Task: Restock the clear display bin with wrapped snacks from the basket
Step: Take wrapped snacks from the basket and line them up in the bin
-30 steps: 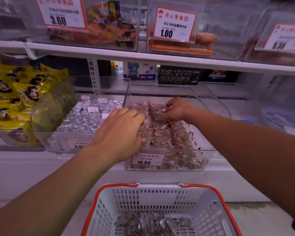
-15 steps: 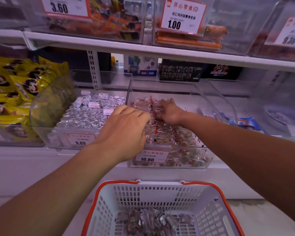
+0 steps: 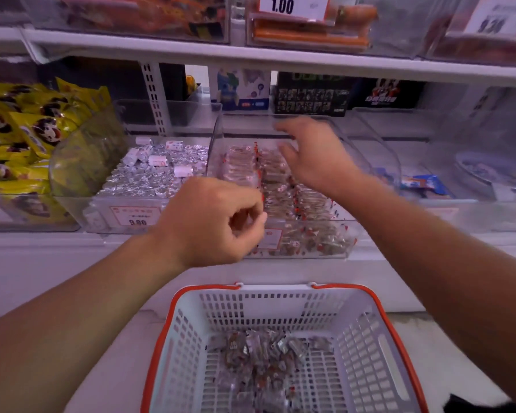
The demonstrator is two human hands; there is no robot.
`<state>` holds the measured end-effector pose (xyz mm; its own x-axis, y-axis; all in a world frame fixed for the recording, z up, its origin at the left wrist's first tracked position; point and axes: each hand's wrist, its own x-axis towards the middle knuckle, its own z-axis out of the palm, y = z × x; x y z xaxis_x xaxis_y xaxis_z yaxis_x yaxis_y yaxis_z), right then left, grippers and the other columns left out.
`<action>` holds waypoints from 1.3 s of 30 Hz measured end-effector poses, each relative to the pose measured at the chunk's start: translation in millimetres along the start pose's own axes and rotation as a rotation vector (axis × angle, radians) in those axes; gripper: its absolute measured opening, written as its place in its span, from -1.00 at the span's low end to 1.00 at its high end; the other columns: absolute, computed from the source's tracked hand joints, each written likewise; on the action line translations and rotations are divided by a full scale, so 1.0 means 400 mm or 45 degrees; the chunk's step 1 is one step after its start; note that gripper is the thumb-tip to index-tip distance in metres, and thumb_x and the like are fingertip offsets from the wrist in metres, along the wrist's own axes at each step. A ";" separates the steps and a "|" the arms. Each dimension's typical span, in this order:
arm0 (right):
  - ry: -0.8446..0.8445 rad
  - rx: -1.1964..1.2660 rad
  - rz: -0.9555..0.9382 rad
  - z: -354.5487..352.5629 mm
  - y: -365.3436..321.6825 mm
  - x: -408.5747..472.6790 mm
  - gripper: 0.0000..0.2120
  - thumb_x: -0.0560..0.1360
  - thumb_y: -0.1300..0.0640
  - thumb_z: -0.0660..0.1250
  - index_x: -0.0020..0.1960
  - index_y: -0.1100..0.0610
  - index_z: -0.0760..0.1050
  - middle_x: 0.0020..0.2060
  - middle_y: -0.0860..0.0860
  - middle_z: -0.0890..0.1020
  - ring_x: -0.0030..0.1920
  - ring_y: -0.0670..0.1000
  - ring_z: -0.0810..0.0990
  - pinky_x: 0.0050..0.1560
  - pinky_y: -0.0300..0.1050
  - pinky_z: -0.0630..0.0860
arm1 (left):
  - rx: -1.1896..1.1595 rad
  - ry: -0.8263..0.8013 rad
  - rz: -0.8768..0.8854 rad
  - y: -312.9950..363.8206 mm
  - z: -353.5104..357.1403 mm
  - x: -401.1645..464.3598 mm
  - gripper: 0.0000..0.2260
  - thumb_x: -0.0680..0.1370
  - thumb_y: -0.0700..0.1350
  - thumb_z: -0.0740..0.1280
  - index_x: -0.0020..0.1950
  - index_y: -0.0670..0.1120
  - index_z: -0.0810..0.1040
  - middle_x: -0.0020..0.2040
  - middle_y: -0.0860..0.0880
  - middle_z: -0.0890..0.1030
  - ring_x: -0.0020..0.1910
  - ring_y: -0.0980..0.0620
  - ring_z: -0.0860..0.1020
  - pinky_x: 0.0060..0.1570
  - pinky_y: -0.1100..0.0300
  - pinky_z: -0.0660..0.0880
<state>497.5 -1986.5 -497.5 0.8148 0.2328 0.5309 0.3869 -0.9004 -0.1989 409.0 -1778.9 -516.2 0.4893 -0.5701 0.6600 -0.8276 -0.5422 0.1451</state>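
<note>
Clear bin (image 3: 218, 138) on the shelf holds rows of wrapped snacks (image 3: 283, 189) through its front and middle, back part looks bare; more lie loose in the basket (image 3: 379, 302) below, so restocking seems partway. Left hand (image 3: 212, 222) loosely curled, apparently empty; right hand (image 3: 313, 156) spread open above the rows, blurred.
</note>
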 end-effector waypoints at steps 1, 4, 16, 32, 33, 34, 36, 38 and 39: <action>0.303 0.071 -0.096 -0.015 -0.018 -0.060 -0.80 0.60 0.07 0.22 0.12 0.07 0.58 -0.02 0.03 0.66 -0.03 0.02 0.61 -0.03 -0.03 0.55 | -0.013 -0.041 0.056 0.010 0.018 -0.024 -0.82 0.43 -0.11 0.36 -0.38 -0.04 0.48 -0.47 0.08 0.48 -0.50 0.08 0.42 -0.47 0.23 0.37; 0.691 0.360 -0.198 0.022 -0.064 -0.280 -0.80 0.61 0.07 0.21 -0.16 0.05 0.49 -0.41 -0.08 0.46 -0.40 -0.10 0.39 -0.36 -0.17 0.30 | 0.056 -0.413 0.041 0.037 0.119 -0.118 -0.79 0.39 -0.06 0.33 -0.42 -0.03 0.39 -0.47 0.03 0.48 -0.49 -0.01 0.45 -0.47 0.22 0.33; -1.730 0.162 0.974 0.479 0.089 -0.923 0.13 0.33 -0.14 0.57 0.58 0.23 -0.08 0.52 0.22 0.19 0.44 0.22 0.32 0.32 0.01 0.42 | -0.374 -1.669 -1.792 0.119 0.529 -0.565 -0.24 0.62 0.15 0.29 0.62 -0.19 0.01 0.57 -0.21 0.21 0.42 -0.21 0.37 0.19 0.09 0.43; -1.319 0.694 1.431 0.717 -0.008 -0.971 -0.55 0.29 -0.14 0.57 0.02 0.08 0.52 -0.15 0.03 0.63 -0.28 -0.04 0.54 -0.35 -0.19 0.43 | -0.579 -0.446 -2.805 0.038 0.803 -0.731 -0.27 0.45 0.09 0.51 0.45 -0.27 0.34 0.25 -0.21 0.58 0.02 -0.18 0.61 -0.09 0.00 0.60; -1.321 0.740 1.467 0.719 -0.003 -0.976 -0.63 0.29 -0.09 0.59 -0.07 0.05 0.53 -0.19 0.00 0.62 -0.31 -0.06 0.53 -0.38 -0.21 0.43 | -0.670 -0.466 -2.785 0.034 0.804 -0.728 -0.33 0.45 0.05 0.53 0.41 -0.28 0.41 0.20 -0.20 0.61 -0.01 -0.16 0.63 -0.10 0.02 0.60; -1.323 0.805 1.513 0.715 0.004 -0.981 -0.72 0.31 -0.03 0.58 -0.14 0.02 0.51 -0.22 -0.02 0.62 -0.35 -0.09 0.55 -0.41 -0.24 0.46 | -0.744 -0.478 -2.772 0.035 0.807 -0.725 -0.36 0.45 0.01 0.54 0.39 -0.29 0.43 0.15 -0.17 0.63 0.03 -0.15 0.63 0.02 0.01 0.60; -1.293 0.972 1.708 0.706 0.025 -0.982 -0.79 0.41 0.20 0.52 -0.11 0.08 0.49 -0.14 0.04 0.63 -0.43 -0.07 0.60 -0.52 -0.25 0.49 | -0.798 -0.516 -2.694 0.046 0.811 -0.717 -0.42 0.49 -0.08 0.51 0.41 -0.29 0.41 0.07 -0.17 0.62 0.06 -0.12 0.60 0.15 0.02 0.54; -1.289 1.046 1.810 0.688 0.048 -0.975 -0.77 0.44 0.36 0.47 0.03 0.21 0.51 -0.05 0.18 0.68 -0.43 0.05 0.65 -0.58 -0.22 0.47 | -0.806 -0.586 -2.626 0.061 0.809 -0.712 -0.61 0.53 -0.20 0.44 0.32 -0.23 0.46 0.15 -0.20 0.58 0.03 -0.13 0.59 -0.07 0.06 0.59; -1.306 1.020 1.774 0.683 0.061 -0.970 -0.76 0.41 0.37 0.49 0.04 0.27 0.54 -0.06 0.24 0.70 -0.41 0.09 0.64 -0.56 -0.18 0.48 | -0.825 -0.619 -2.622 0.068 0.800 -0.708 -0.70 0.54 -0.28 0.41 0.25 -0.20 0.48 0.14 -0.19 0.57 -0.04 -0.12 0.59 -0.17 0.08 0.62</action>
<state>308.6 -1998.3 -933.5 0.4689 -0.0363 -0.8825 -0.8401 -0.3267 -0.4330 336.0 -1829.6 -935.3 0.4740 0.2342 -0.8488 0.8721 -0.2576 0.4159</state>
